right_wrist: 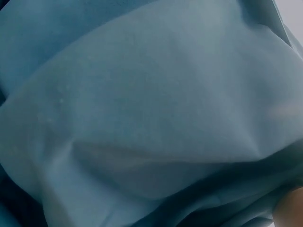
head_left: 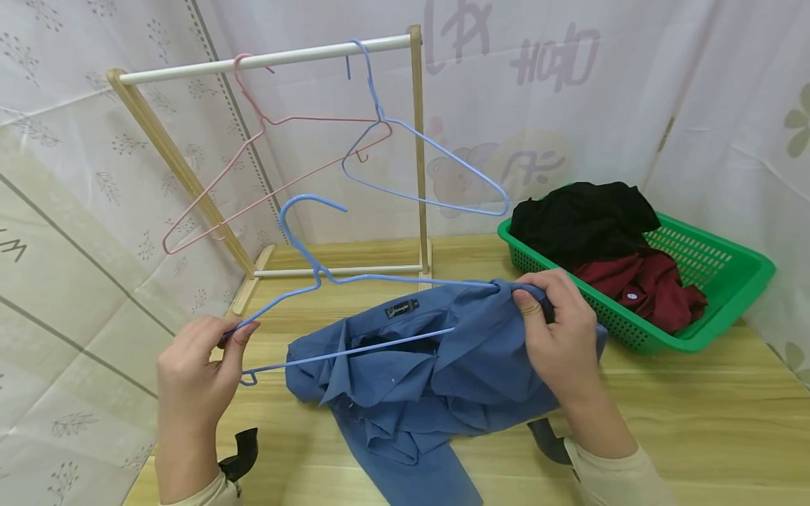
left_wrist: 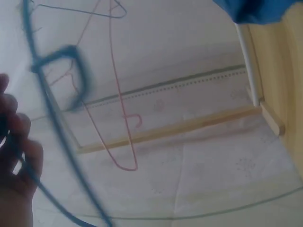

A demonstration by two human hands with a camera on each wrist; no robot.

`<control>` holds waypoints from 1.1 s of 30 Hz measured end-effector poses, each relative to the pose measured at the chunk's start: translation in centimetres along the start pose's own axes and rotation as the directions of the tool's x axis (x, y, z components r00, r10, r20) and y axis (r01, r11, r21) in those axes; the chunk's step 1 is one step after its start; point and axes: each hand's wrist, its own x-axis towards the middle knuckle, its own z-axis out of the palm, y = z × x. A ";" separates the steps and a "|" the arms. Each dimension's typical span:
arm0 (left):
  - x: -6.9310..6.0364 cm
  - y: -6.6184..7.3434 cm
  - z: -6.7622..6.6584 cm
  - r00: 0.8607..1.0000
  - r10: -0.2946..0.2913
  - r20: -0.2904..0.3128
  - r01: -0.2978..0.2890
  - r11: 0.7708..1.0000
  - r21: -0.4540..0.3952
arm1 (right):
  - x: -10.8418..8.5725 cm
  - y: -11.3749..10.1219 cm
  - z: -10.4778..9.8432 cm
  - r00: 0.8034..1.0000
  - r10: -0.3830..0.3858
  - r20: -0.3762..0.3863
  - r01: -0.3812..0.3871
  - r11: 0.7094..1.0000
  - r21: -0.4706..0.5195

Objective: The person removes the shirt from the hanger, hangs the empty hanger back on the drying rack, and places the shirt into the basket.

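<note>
In the head view a blue wire hanger (head_left: 373, 277) is held level above the table, its hook up. My left hand (head_left: 201, 362) pinches its left shoulder near the end. The hanger's right end runs inside a blue shirt (head_left: 405, 379), whose collar label faces me. My right hand (head_left: 560, 330) grips the shirt's shoulder cloth, with the hanger's tip hidden in it. The shirt's left side hangs free of the hanger, and a sleeve trails toward the front. Blue cloth (right_wrist: 156, 94) fills the right wrist view. The left wrist view shows my left fingers (left_wrist: 33, 156) around the hanger wire.
Behind, a wood and white rack (head_left: 266, 62) carries a pink hanger (head_left: 253, 140) and another blue hanger (head_left: 443, 151). At right, a green basket (head_left: 728, 281) holds a black garment (head_left: 582, 218) and a dark red garment (head_left: 645, 288). Everything stands on a wooden table (head_left: 709, 414).
</note>
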 end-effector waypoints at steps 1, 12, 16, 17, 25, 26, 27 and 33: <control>-0.1 -0.1 -0.1 1.000 -0.008 -0.016 0.008 1.000 0.019 | 0.0 0.1 -0.1 1.000 -0.004 -0.003 0.004 1.000 0.007; -0.4 -0.1 -0.4 0.943 -0.138 -0.303 0.108 0.988 -0.113 | 0.2 0.2 -0.4 0.997 -0.018 0.069 0.018 1.000 -0.003; 0.0 0.0 -0.8 0.920 -0.151 -0.363 0.103 0.984 -0.149 | 0.3 0.0 -0.4 0.997 -0.021 0.075 0.021 1.000 -0.007; 0.1 0.1 -0.8 0.914 -0.153 -0.375 0.102 0.983 -0.153 | 0.3 0.0 -0.4 0.997 -0.022 0.077 0.023 1.000 -0.008; 0.1 0.1 -1.6 0.873 -0.200 -0.445 0.137 0.976 -0.169 | 0.3 0.4 -0.8 0.997 -0.021 0.071 0.023 0.999 -0.035; 0.0 0.0 -1.7 0.869 -0.209 -0.448 0.144 0.974 -0.176 | 0.3 0.4 -0.9 0.997 -0.014 0.075 0.017 0.999 -0.038; -0.1 -0.1 -1.9 0.866 -0.218 -0.450 0.150 0.972 -0.182 | 0.3 0.5 -0.9 0.997 -0.005 0.081 0.009 0.999 -0.041; -0.5 -0.7 -2.7 0.828 -0.276 -0.489 0.193 0.958 -0.213 | 0.2 0.7 -1.1 0.993 0.025 0.114 -0.018 0.998 -0.062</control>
